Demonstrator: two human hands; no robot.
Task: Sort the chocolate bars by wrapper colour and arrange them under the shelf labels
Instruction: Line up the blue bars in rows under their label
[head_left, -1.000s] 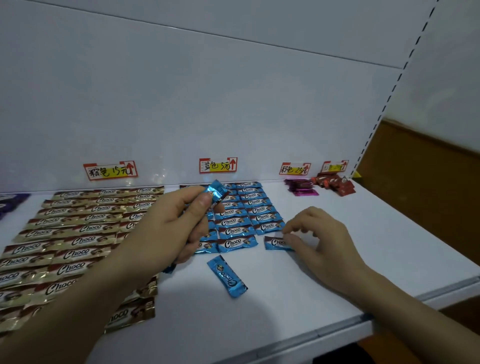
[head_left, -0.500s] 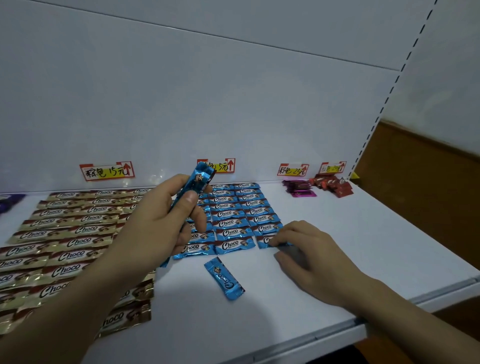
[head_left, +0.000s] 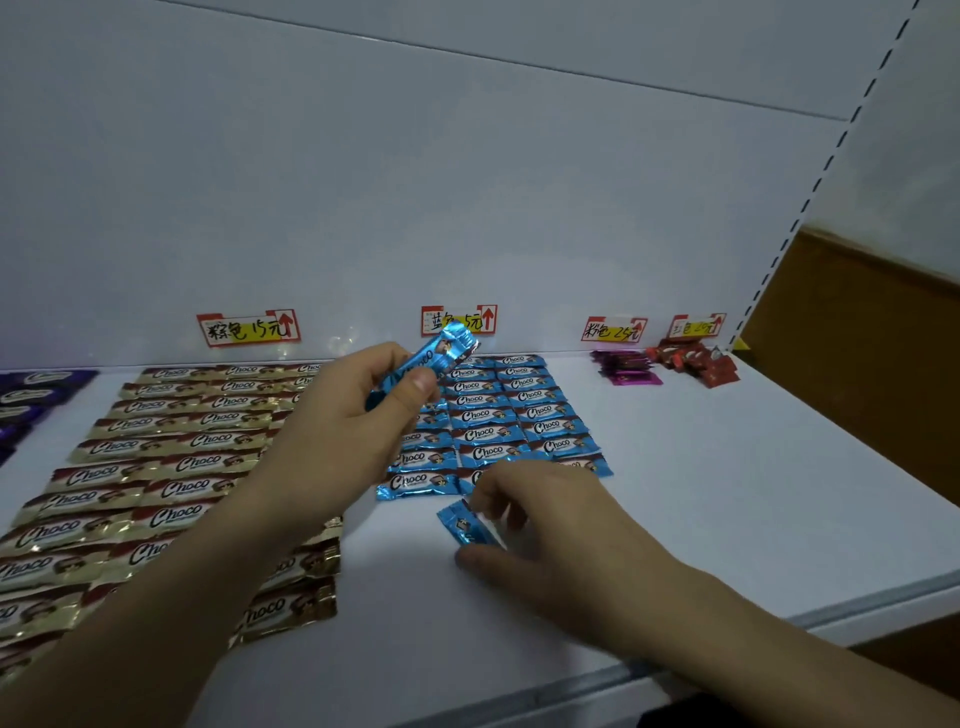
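- Left hand (head_left: 337, 441): raised above the shelf, thumb pressed on top and fingers curled beneath, gripping a held blue bar (head_left: 436, 356). Glossy crinkled foil with a crimped end, tilted up to the right in front of the blue label (head_left: 460, 318). Cannot tell whether more bars are stacked under it.
- Right hand (head_left: 550, 525): low on the shelf, fingers bent over a loose blue bar (head_left: 465, 525). Thumb sits by its near end, fingertips (head_left: 483, 501) by its far end. Cannot tell whether the pinch has closed. The bar lies flat and slanted, just in front of the grid.
- Blue grid (head_left: 498, 431): small flat rectangular foil packets marked "Choco", laid in neat columns below the blue label, edges touching.
- Gold bars (head_left: 156, 467): longer, shiny gold-and-brown wrappers in rows under the brown label (head_left: 248, 328), partly hidden by the left forearm.
- Purple bars (head_left: 26, 395): at the far left edge, cut off by the frame.
- Magenta pile (head_left: 626, 366): loose heap under the pink label (head_left: 614, 330).
- Red pile (head_left: 696, 361): jumbled beside it, under the red label (head_left: 697, 325).
- Shelf (head_left: 727, 493): smooth white board with a pale front lip and a plain white back panel (head_left: 467, 182).
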